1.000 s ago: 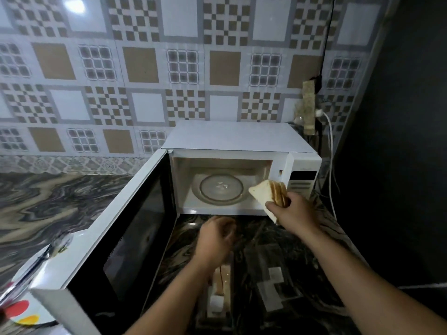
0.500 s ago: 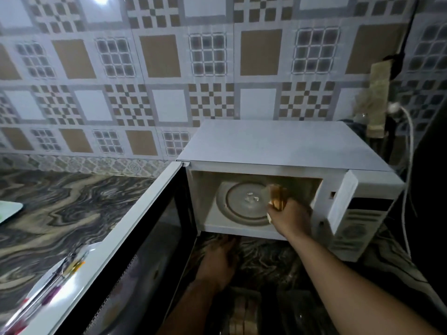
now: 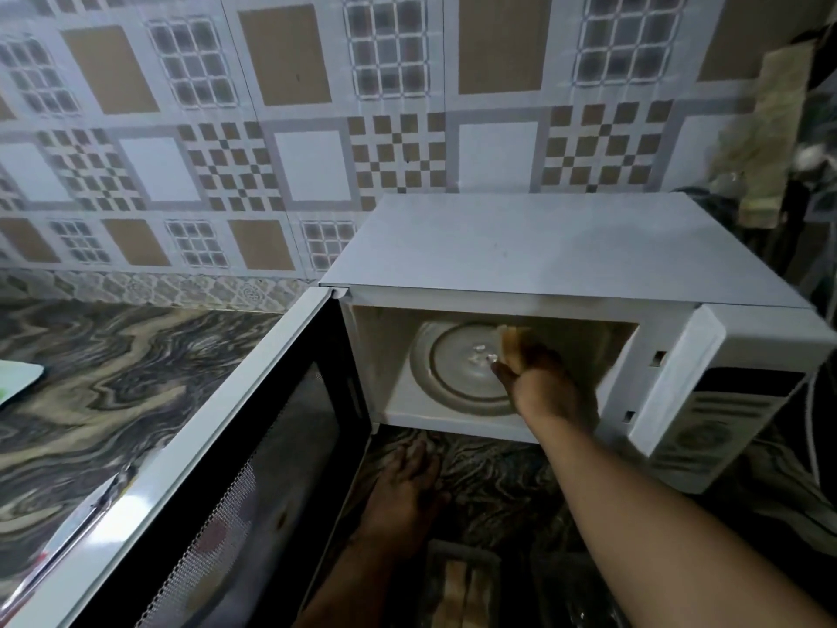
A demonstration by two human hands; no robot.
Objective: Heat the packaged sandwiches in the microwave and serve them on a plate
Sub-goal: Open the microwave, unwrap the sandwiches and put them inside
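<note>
A white microwave (image 3: 521, 247) stands on the marbled counter with its door (image 3: 235, 482) swung wide open to the left. My right hand (image 3: 548, 383) reaches inside the cavity, holding a sandwich (image 3: 509, 339) over the right side of the glass turntable (image 3: 457, 369). My left hand (image 3: 403, 487) rests flat on the counter just in front of the microwave, fingers spread and holding nothing. Another packaged sandwich (image 3: 462, 582) lies on the counter near the bottom edge.
A clear empty wrapper (image 3: 575, 596) lies right of the packaged sandwich. A pale plate edge (image 3: 16, 383) shows at the far left on the counter. A power cord (image 3: 815, 428) hangs right of the microwave. The tiled wall stands behind.
My right hand carried the sandwich from in front of the microwave into the cavity, over the turntable. My left hand dropped flat onto the counter. The view moved closer.
</note>
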